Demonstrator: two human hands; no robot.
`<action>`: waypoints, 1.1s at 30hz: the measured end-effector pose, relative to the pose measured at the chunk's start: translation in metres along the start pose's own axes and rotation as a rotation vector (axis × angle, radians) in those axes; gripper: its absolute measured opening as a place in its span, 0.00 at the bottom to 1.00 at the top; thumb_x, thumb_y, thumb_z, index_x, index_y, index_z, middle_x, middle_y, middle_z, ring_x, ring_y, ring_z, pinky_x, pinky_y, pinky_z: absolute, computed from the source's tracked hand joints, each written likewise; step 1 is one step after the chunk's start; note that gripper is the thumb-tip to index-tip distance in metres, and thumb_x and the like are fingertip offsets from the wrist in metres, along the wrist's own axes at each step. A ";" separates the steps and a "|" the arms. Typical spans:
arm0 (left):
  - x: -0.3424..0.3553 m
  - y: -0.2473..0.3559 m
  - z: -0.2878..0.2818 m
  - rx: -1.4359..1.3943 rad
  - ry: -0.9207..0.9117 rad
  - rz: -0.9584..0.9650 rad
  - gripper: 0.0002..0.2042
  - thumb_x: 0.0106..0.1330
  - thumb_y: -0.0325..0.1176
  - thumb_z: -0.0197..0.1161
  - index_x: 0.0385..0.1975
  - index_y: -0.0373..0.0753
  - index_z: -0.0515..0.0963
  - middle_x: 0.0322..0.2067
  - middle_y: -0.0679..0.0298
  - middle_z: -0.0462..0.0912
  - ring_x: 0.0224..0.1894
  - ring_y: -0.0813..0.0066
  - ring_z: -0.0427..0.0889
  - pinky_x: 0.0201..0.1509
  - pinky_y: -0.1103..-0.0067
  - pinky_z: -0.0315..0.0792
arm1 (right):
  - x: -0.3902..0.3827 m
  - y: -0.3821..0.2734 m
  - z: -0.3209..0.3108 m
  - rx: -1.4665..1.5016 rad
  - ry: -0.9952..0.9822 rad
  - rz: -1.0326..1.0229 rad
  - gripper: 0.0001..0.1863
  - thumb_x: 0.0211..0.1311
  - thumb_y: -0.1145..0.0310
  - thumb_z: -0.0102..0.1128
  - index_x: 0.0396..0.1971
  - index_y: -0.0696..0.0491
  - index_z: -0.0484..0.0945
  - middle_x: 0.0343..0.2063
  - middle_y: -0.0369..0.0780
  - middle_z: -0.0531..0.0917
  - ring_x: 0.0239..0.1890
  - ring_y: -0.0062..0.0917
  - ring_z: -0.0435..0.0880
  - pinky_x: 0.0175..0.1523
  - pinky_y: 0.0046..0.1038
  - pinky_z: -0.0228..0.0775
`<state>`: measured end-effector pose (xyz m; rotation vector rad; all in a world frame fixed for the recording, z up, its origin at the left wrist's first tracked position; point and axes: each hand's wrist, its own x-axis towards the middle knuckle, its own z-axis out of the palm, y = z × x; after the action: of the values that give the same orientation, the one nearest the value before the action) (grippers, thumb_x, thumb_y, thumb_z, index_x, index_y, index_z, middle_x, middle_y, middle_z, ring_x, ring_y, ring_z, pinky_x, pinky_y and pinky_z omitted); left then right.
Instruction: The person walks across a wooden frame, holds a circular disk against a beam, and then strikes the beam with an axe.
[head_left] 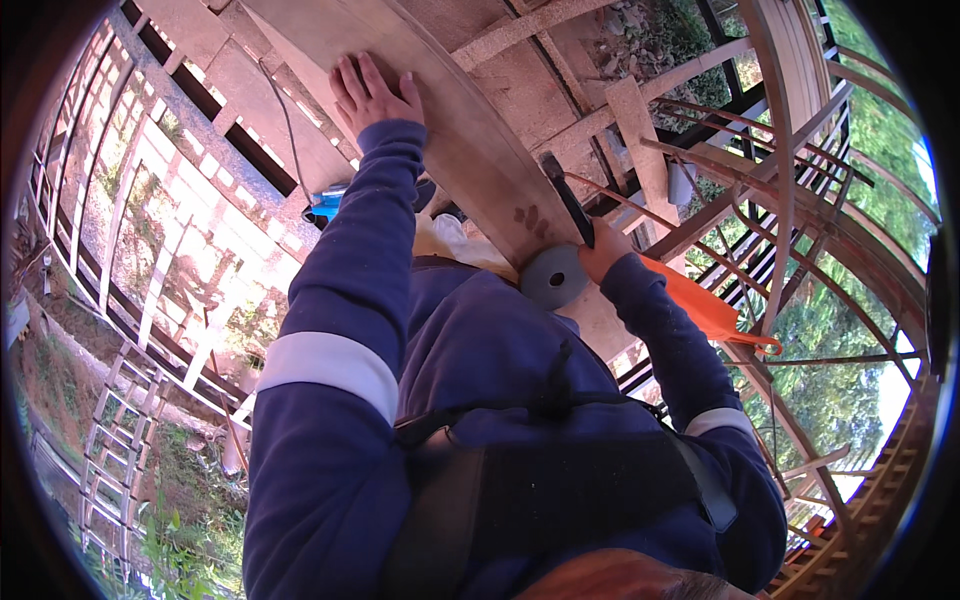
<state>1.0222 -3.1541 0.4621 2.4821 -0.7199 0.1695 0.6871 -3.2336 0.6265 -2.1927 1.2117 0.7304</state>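
A long, broad wooden beam (470,130) runs from the top of the view down toward my waist, with a few dark smudges near its close end. My left hand (375,95) lies flat on the beam's upper part, fingers spread. At the right of the beam's near end, my right hand (608,250) is closed round a dark, narrow bar-like tool (568,198) that points away from me; its exact kind is unclear. Beside that hand, a grey disc with a centre hole (554,278) sits against the beam's near end.
A bright orange piece (700,305) shows behind my right forearm. Left of the beam is a blue object (325,205), with a dark cable (288,125) nearby. Planks and gaps make up the platform (240,75). Rusty metal bars (780,180) stand at the right.
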 end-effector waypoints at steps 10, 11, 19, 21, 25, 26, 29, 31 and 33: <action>-0.003 0.005 -0.001 0.060 -0.021 -0.027 0.37 0.64 0.53 0.58 0.71 0.44 0.60 0.74 0.54 0.52 0.76 0.48 0.48 0.71 0.47 0.54 | -0.027 -0.035 -0.049 0.869 0.501 -0.283 0.10 0.64 0.72 0.62 0.42 0.57 0.75 0.25 0.39 0.80 0.25 0.23 0.81 0.33 0.25 0.72; -0.002 0.005 0.000 0.066 -0.013 -0.040 0.36 0.64 0.53 0.58 0.71 0.44 0.60 0.74 0.53 0.52 0.76 0.48 0.48 0.71 0.47 0.54 | -0.023 -0.034 -0.040 0.879 0.511 -0.312 0.10 0.63 0.72 0.62 0.41 0.57 0.75 0.25 0.41 0.80 0.26 0.24 0.81 0.34 0.27 0.72; -0.001 0.006 0.003 0.115 -0.030 -0.030 0.36 0.65 0.54 0.57 0.70 0.44 0.62 0.74 0.53 0.53 0.76 0.47 0.48 0.70 0.46 0.54 | -0.023 -0.026 -0.040 0.201 0.035 -0.044 0.12 0.59 0.72 0.62 0.40 0.60 0.73 0.23 0.37 0.78 0.25 0.19 0.79 0.32 0.25 0.73; -0.001 0.004 0.004 0.122 -0.027 -0.045 0.35 0.65 0.54 0.57 0.70 0.44 0.62 0.73 0.52 0.53 0.75 0.47 0.48 0.70 0.46 0.54 | -0.030 -0.039 -0.060 0.556 0.211 -0.183 0.14 0.58 0.70 0.64 0.42 0.59 0.75 0.26 0.47 0.80 0.29 0.39 0.83 0.37 0.33 0.73; -0.002 0.002 0.006 0.095 0.017 -0.012 0.35 0.65 0.54 0.57 0.70 0.44 0.63 0.73 0.52 0.54 0.75 0.46 0.49 0.69 0.45 0.55 | -0.027 -0.043 -0.056 0.850 0.476 -0.310 0.09 0.59 0.75 0.64 0.38 0.57 0.76 0.26 0.41 0.81 0.29 0.29 0.83 0.37 0.28 0.73; -0.002 0.002 0.006 0.090 0.041 -0.008 0.35 0.65 0.55 0.57 0.70 0.44 0.63 0.73 0.52 0.54 0.75 0.46 0.49 0.69 0.45 0.55 | -0.023 -0.039 -0.044 0.791 0.494 -0.281 0.10 0.59 0.74 0.64 0.38 0.58 0.76 0.26 0.42 0.81 0.29 0.30 0.83 0.37 0.29 0.73; -0.004 0.003 0.004 0.097 0.027 -0.022 0.36 0.64 0.55 0.58 0.70 0.44 0.63 0.73 0.52 0.54 0.75 0.46 0.49 0.69 0.45 0.55 | -0.004 -0.020 -0.017 0.457 0.275 -0.125 0.12 0.58 0.70 0.63 0.40 0.60 0.75 0.26 0.45 0.81 0.29 0.33 0.83 0.37 0.31 0.73; -0.005 0.004 0.003 0.098 -0.016 -0.031 0.36 0.64 0.55 0.58 0.70 0.44 0.63 0.73 0.52 0.54 0.75 0.46 0.49 0.69 0.44 0.55 | 0.000 -0.015 -0.019 0.187 0.078 -0.047 0.14 0.58 0.69 0.62 0.40 0.60 0.75 0.25 0.46 0.80 0.29 0.34 0.83 0.37 0.33 0.73; -0.003 0.004 0.004 0.107 -0.008 -0.024 0.36 0.64 0.55 0.57 0.70 0.44 0.63 0.73 0.52 0.54 0.75 0.46 0.49 0.69 0.44 0.55 | -0.003 -0.017 -0.036 0.403 -0.049 0.075 0.15 0.58 0.67 0.63 0.40 0.60 0.75 0.25 0.47 0.80 0.28 0.34 0.83 0.36 0.34 0.73</action>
<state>1.0172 -3.1574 0.4601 2.5935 -0.7012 0.1935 0.7081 -3.2482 0.6578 -1.7986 1.2937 0.5111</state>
